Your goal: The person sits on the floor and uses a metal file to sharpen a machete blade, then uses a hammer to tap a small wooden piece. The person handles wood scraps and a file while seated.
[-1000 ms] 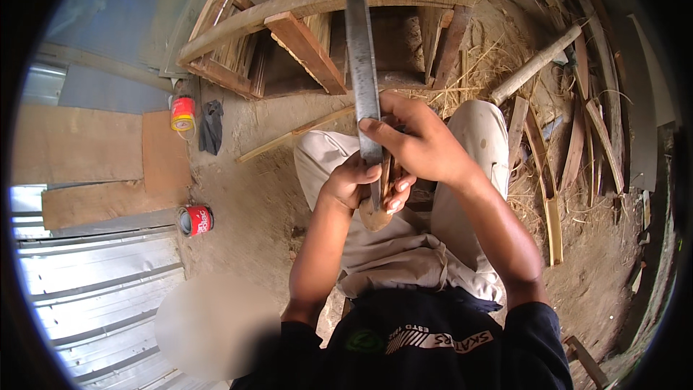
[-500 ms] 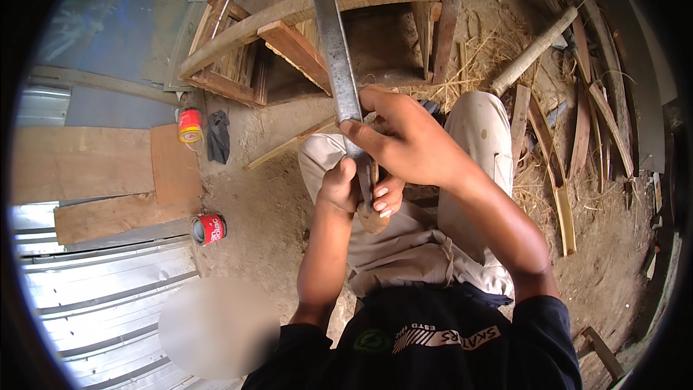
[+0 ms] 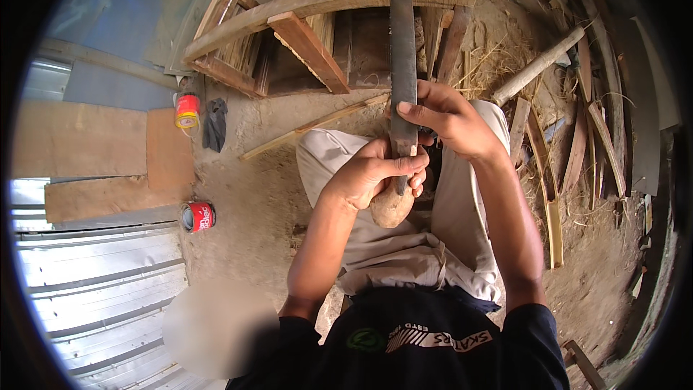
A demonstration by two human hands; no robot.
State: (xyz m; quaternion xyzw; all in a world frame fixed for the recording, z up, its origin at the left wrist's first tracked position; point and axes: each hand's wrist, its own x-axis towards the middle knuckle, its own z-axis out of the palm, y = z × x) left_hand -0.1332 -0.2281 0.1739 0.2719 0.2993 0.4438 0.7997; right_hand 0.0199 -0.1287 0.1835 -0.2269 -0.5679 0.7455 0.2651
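A long dark machete blade [image 3: 402, 50] points away from me, upright over my lap. Its rounded wooden handle [image 3: 392, 209] sits in my left hand [image 3: 369, 173], which is wrapped around the top of the handle where the blade begins. My right hand [image 3: 449, 119] pinches the blade from the right side just above the left hand, thumb and fingers against the flat metal. Both hands hover above my light-coloured trousers [image 3: 462, 195].
A curved wooden frame [image 3: 303, 7] with planks stands ahead. Split sticks and shavings [image 3: 570, 152] litter the dirt at right. A red can [image 3: 197, 217] and a red-and-yellow can [image 3: 188, 110] with a dark rag [image 3: 215, 124] sit left, near boards and corrugated metal sheets [image 3: 101, 274].
The blade tilted left half a second ago and now stands straight again. My right hand has shifted up along the blade; the left hand keeps its hold on the handle.
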